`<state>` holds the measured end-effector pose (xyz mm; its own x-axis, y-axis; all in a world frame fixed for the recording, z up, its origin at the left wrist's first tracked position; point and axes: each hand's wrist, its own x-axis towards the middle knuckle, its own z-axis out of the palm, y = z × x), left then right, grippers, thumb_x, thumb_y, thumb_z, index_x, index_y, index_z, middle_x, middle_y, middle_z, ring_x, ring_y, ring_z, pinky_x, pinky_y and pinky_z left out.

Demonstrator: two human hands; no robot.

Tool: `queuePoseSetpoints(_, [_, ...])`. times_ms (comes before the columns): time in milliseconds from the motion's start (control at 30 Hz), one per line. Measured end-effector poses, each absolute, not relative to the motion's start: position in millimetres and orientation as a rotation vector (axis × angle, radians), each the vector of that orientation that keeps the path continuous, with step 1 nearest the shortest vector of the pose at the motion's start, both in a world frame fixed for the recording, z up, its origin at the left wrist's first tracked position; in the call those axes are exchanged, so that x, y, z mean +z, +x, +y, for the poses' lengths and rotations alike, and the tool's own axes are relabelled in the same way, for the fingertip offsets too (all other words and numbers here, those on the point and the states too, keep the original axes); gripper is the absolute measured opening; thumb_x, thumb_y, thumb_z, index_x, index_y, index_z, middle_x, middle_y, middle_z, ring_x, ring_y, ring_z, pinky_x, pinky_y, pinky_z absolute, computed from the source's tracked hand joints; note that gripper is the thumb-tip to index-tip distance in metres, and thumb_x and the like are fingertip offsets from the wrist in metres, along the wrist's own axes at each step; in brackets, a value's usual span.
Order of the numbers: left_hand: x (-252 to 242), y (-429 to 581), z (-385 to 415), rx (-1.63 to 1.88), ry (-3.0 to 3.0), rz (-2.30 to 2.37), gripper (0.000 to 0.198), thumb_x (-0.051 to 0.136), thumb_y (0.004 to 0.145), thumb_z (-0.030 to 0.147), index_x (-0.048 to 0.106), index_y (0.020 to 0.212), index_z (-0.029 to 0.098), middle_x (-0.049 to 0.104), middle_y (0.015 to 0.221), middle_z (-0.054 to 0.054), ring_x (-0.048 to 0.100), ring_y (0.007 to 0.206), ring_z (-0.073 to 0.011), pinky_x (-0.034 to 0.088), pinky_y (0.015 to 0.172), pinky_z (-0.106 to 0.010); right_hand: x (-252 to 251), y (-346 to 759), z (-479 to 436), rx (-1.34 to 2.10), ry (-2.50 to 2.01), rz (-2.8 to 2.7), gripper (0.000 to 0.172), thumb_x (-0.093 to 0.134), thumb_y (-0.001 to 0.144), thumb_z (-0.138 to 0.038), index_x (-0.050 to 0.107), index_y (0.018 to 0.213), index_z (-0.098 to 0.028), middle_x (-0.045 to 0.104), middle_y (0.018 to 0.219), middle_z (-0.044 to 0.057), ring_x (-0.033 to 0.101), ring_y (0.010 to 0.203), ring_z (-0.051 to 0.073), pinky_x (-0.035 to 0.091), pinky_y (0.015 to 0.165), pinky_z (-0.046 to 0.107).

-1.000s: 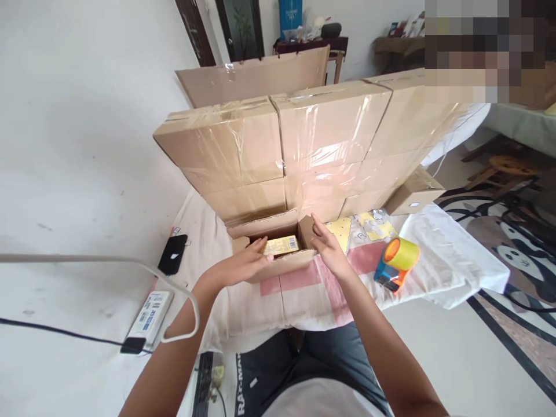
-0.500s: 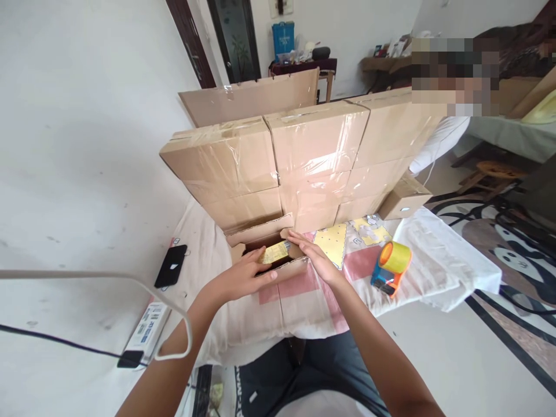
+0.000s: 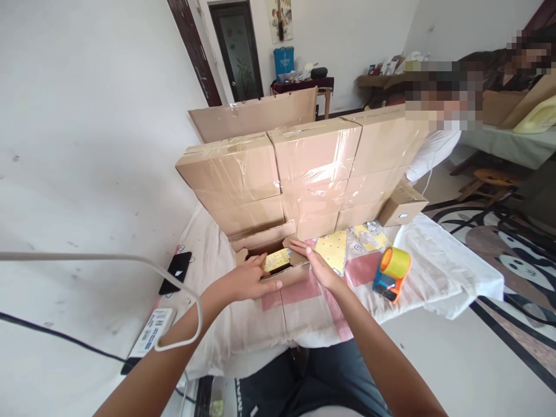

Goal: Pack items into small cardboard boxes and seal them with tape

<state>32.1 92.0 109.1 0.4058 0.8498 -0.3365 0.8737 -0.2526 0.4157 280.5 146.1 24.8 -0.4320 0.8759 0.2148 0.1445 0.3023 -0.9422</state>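
Observation:
A small cardboard box [image 3: 292, 274] lies on the table in front of me with its flaps raised. Inside it shows a yellow patterned packet [image 3: 277, 259], whose lower part is hidden by the box walls. My left hand [image 3: 248, 280] is open, its fingertips over the box's left end at the packet's edge and its thumb along the front flap. At the other end, my right hand [image 3: 316, 264] is open too, with stretched fingers resting against the right flap. Further right on the cloth stands an orange and blue tape dispenser [image 3: 392, 274] with a yellow roll.
Behind the small box rises a wall of taped cartons [image 3: 313, 152]. A closed carton [image 3: 403, 205] stands at its right end. To the left are a black phone [image 3: 175, 273], a white box [image 3: 153, 332] and a pale cable [image 3: 108, 256]. A person in a white sleeve [image 3: 436, 152] is beyond the cartons.
My view has tilted slightly, so the cartons and table appear a little lower. Both hands stay at the box, with only small shifts; the packet remains inside.

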Motion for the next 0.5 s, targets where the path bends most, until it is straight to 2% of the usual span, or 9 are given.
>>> queuePoseSetpoints(100, [110, 29, 93, -0.06, 2.15, 1.419, 0.078, 0.041, 0.087, 0.083, 0.081, 0.107, 0.019, 0.038, 0.164, -0.016, 0.036, 0.15, -0.0436, 0.037, 0.114, -0.055, 23, 282, 146, 1.164, -0.909, -1.814, 0.069, 0.019, 0.104, -0.067, 0.068, 0.136, -0.029, 0.053, 0.155, 0.005, 0.04, 0.15, 0.028, 0.02, 0.129, 0.054])
queuePoseSetpoints(200, [113, 30, 94, -0.086, 2.157, 1.402, 0.075, 0.041, 0.088, 0.081, 0.083, 0.095, 0.019, 0.04, 0.163, -0.015, 0.035, 0.151, -0.044, 0.038, 0.114, -0.054, 21, 285, 146, 1.131, -0.892, -1.856, 0.067, 0.02, 0.106, -0.064, 0.067, 0.138, -0.03, 0.054, 0.154, 0.004, 0.041, 0.149, 0.028, 0.023, 0.128, 0.055])
queuePoseSetpoints(333, [118, 27, 94, -0.016, 2.196, 1.413, 0.068, 0.044, 0.09, 0.077, 0.081, 0.101, 0.022, 0.036, 0.165, -0.015, 0.028, 0.155, -0.0417, 0.032, 0.119, -0.058, 16, 287, 150, 1.048, -0.876, -1.92, 0.063, 0.021, 0.107, -0.059, 0.066, 0.139, -0.028, 0.056, 0.152, 0.005, 0.043, 0.147, 0.027, 0.026, 0.126, 0.055])
queuePoseSetpoints(400, [114, 19, 90, 0.223, 2.201, 1.455, 0.06, 0.046, 0.093, 0.071, 0.078, 0.109, 0.023, 0.036, 0.165, -0.014, 0.03, 0.155, -0.0391, 0.028, 0.122, -0.06, 12, 288, 151, 1.003, -0.867, -1.94, 0.063, 0.022, 0.108, -0.058, 0.065, 0.14, -0.027, 0.056, 0.152, 0.006, 0.044, 0.146, 0.028, 0.027, 0.126, 0.056])
queuePoseSetpoints(500, [89, 1, 72, 0.923, 2.044, 1.581, 0.05, 0.041, 0.101, 0.059, 0.07, 0.123, 0.025, 0.046, 0.16, -0.013, 0.041, 0.15, -0.0312, 0.031, 0.123, -0.055, 7, 289, 152, 0.958, -0.848, -1.949, 0.062, 0.023, 0.107, -0.059, 0.065, 0.141, -0.028, 0.056, 0.152, 0.006, 0.043, 0.146, 0.029, 0.026, 0.126, 0.058])
